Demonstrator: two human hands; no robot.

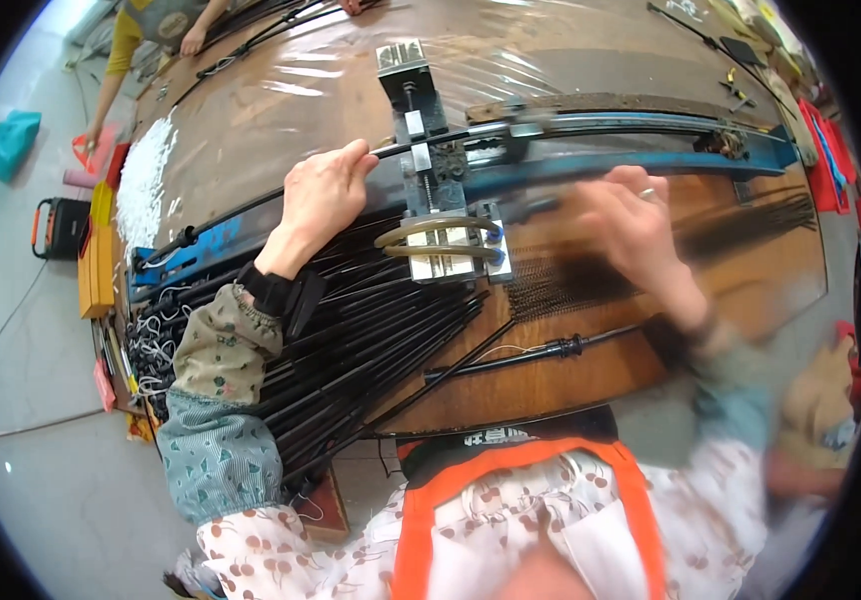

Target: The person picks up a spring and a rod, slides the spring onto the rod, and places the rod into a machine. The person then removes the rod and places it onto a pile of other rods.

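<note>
My left hand [326, 192] has its thumb and fingers pinched round a long thin black rod [391, 150]. The rod lies along a blue metal rail [641, 162] and passes over a metal clamping fixture [419, 150] with two bent brownish hoses [431, 228] at its near end. To the right of the fixture, my right hand [631, 225], with a ring on one finger, is above the wooden table and smeared by motion. Its fingers look curled, but whether they hold anything is unclear. A dark, blurred handle-like part [536, 207] shows close to its fingertips.
Many black rods [381, 345] lie bundled under my left forearm. Thin, spring-like dark strands [561, 290] spread below my right hand, near a collared black rod [566, 347]. White small pieces [148, 180] are heaped at left. Another person's hand [194, 40] works at the far left.
</note>
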